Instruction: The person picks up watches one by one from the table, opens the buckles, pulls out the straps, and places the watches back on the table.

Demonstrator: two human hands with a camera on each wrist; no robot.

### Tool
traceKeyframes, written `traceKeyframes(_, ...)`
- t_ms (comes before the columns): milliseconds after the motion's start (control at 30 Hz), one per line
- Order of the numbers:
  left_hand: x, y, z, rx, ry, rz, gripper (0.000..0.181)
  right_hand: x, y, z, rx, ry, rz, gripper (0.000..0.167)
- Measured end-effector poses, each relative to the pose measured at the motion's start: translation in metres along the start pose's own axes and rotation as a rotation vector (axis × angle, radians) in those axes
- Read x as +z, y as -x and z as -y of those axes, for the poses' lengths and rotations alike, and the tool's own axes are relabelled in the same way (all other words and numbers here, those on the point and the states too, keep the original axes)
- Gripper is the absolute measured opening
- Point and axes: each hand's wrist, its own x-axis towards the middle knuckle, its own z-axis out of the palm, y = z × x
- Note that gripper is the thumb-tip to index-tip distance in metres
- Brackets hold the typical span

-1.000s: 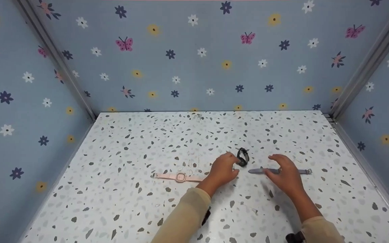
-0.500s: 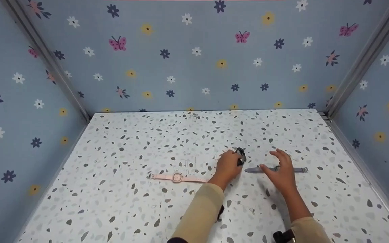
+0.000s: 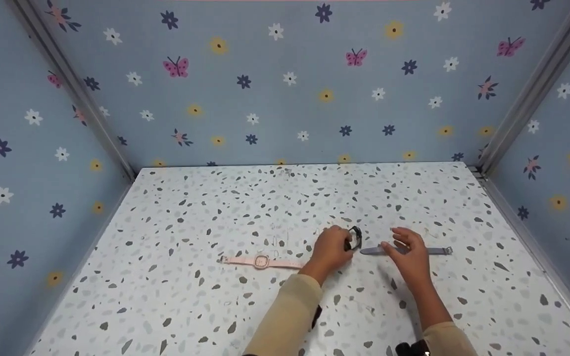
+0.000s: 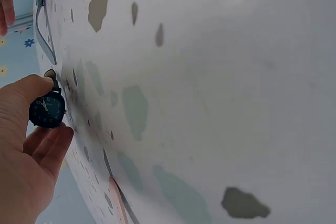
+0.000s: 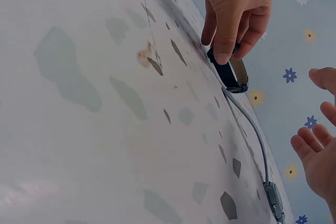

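Note:
A black wristwatch [image 4: 47, 109], its strap closed in a loop, is pinched between the thumb and fingers of my left hand [image 3: 332, 248]. The left wrist view shows its dark dial with numerals. My right hand [image 3: 410, 254] hovers over a grey-blue wristwatch [image 3: 436, 251] that lies stretched flat on the table. Its fingers are spread and loosely bent, holding nothing, and in the head view they hide that watch's middle. To the left lies a pink wristwatch [image 3: 261, 261], also stretched out, with its right strap end behind my left hand.
The white speckled table [image 3: 206, 198] meets a blue flowered wall [image 3: 285, 99] at the back. Similar panels with metal corner posts [image 3: 527, 94] stand on both sides.
My left hand has closed on the black watch and drawn it slightly toward me. The right hand has stayed above the grey-blue watch, its fingers bending a little more.

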Motion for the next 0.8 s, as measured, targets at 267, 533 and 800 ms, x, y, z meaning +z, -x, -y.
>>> traceKeyframes(267,-0.01,0.007,0.005,0.05,0.008,-0.017,0.024,0.001,0.002,-0.005,0.154,-0.11,0.054,0.055)
traceKeyframes(533,-0.016,0.014,0.01,0.154,0.008,-0.096,0.021,0.007,0.0,-0.005,0.189,-0.285,0.083,0.046)
traceKeyframes(800,-0.025,0.023,0.013,0.254,0.055,-0.172,0.02,0.014,0.002,0.0,0.221,-0.378,0.118,0.044)
